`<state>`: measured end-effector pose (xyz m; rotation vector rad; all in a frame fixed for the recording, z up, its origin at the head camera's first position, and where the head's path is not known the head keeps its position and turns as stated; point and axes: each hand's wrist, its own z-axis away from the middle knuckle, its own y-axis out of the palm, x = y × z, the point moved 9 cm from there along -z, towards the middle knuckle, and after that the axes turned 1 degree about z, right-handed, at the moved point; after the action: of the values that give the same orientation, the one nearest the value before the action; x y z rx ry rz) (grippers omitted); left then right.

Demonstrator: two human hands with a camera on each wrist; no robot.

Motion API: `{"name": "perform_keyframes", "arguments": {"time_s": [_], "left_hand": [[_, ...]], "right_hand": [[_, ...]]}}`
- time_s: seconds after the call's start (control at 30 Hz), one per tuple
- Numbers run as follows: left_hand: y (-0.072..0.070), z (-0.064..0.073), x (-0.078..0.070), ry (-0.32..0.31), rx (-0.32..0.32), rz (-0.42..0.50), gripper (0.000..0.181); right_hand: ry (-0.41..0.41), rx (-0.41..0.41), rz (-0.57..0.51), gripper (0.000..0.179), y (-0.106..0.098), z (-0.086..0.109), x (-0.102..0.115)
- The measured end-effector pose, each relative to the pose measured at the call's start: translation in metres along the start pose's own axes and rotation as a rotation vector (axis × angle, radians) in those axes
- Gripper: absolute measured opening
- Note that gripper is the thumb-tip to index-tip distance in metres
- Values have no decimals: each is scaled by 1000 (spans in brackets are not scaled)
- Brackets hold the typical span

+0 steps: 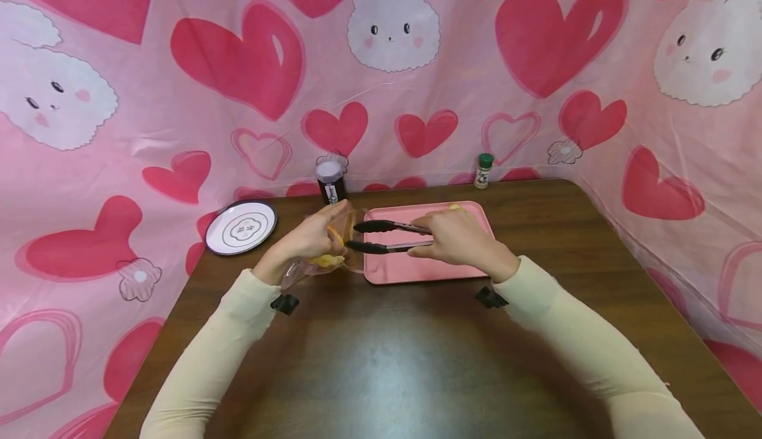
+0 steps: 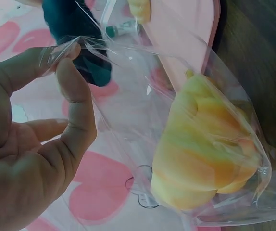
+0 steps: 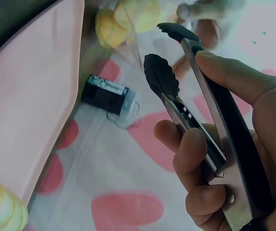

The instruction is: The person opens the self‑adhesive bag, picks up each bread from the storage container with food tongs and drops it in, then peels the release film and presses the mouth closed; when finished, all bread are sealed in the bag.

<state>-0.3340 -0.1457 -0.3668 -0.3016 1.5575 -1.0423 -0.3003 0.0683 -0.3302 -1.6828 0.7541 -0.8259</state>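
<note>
My left hand [image 1: 309, 235] pinches the rim of a clear plastic bag [image 2: 244, 96] between thumb and finger. Inside the bag sit yellow-orange bread rolls [image 2: 200, 149], seen through the film. My right hand [image 1: 461, 235] grips metal tongs [image 3: 219, 110] with black scalloped tips. The tongs' tips stand apart with nothing between them, close to the bag's mouth and my left fingers. Beneath the tongs lies a pink tray [image 1: 411, 268]. At its far right corner is a bread roll [image 3: 3, 207], partly hidden by my right hand in the head view.
A white plate with a dark rim [image 1: 241, 229] lies at the left back of the brown table [image 1: 381, 359]. Behind my left hand stands a dark jar with a pale lid [image 1: 331, 184]. A green-capped shaker [image 1: 483, 171] is at the back edge, before the pink curtain.
</note>
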Motion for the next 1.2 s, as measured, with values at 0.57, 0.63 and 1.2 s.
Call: {"name": "perform_keyframes", "arguments": {"time_s": [0.57, 0.63, 1.2], "left_hand": [[-4, -2, 2, -16, -14, -8, 104], [-4, -2, 2, -17, -15, -6, 104], [0, -5, -1, 9, 3, -1, 104]], "right_hand": [[144, -3, -23, 66, -17, 30, -54], [170, 3, -24, 68, -18, 34, -62], [458, 45, -12, 71, -9, 85, -129]]}}
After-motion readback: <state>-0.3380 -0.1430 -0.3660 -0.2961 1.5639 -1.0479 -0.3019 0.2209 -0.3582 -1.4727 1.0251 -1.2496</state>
